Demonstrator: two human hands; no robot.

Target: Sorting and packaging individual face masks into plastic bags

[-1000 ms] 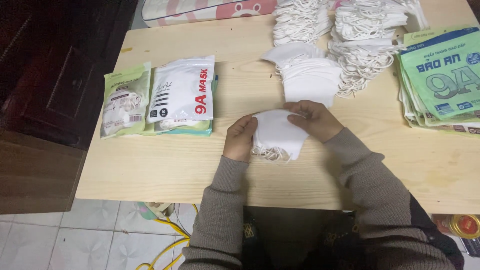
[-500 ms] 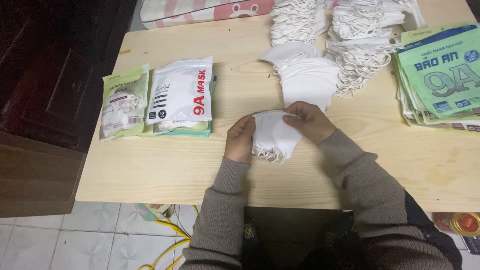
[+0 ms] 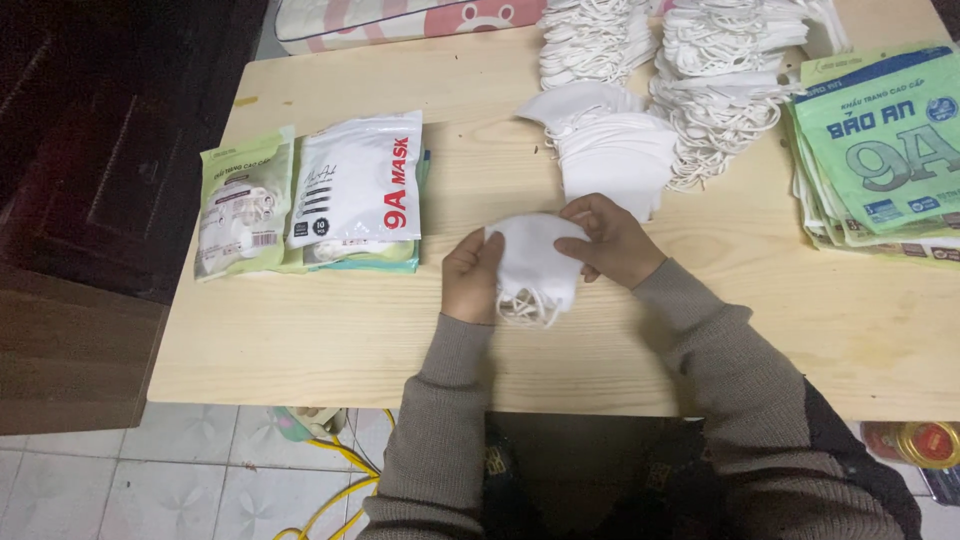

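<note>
A small stack of white face masks (image 3: 535, 262) is held over the wooden table (image 3: 330, 330), ear loops hanging at the bottom. My left hand (image 3: 472, 277) grips its left edge. My right hand (image 3: 612, 240) holds its upper right edge, fingers curled over the top. Just behind my right hand lies a fanned pile of loose white masks (image 3: 610, 150).
Filled mask packets lie at the left: a green one (image 3: 245, 200) and a white one (image 3: 360, 180) on top of others. Larger heaps of white masks (image 3: 720, 70) sit at the back. A stack of empty green bags (image 3: 885, 140) is at the right.
Both hands with the mask stack stay in about the same place; the stack has tilted slightly between my fingers. The view has shifted a little.
</note>
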